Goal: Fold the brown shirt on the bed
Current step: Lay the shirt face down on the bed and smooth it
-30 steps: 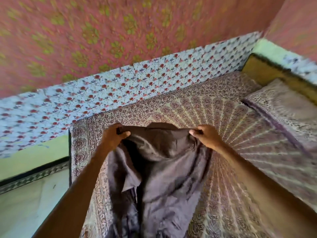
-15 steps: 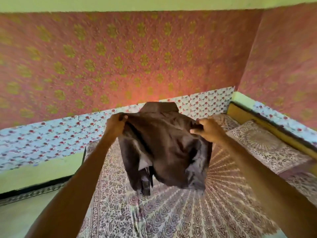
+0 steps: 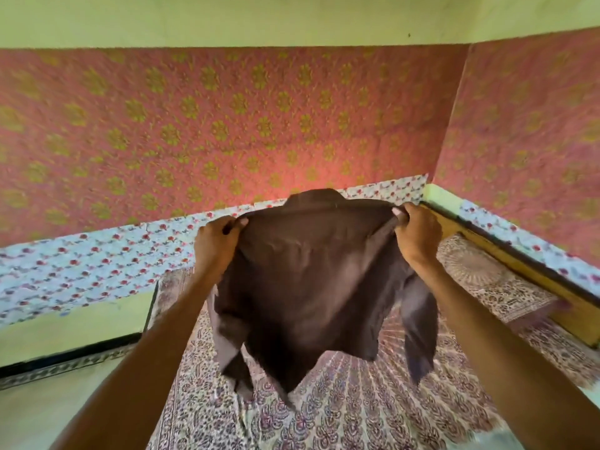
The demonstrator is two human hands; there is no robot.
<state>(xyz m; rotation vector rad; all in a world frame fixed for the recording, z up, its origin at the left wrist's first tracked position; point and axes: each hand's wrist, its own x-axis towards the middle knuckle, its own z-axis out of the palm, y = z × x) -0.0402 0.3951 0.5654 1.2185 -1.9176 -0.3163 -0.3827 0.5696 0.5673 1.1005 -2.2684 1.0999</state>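
brown shirt [image 3: 311, 287] held up in the air above the bed [image 3: 357, 417], clear of the patterned bedspread — collar at top, sleeves and hem hanging loose. left hand [image 3: 216, 245] pinches the left shoulder seam, fingers curled round the cloth. right hand [image 3: 417, 235] pinches the right shoulder the same way, thumb on top. both arms stretched forward. patterned pillow [image 3: 487, 280] lies at the right of the bed beside a yellow wooden edge. behind — red wall [image 3: 227, 125] with yellow flower print.
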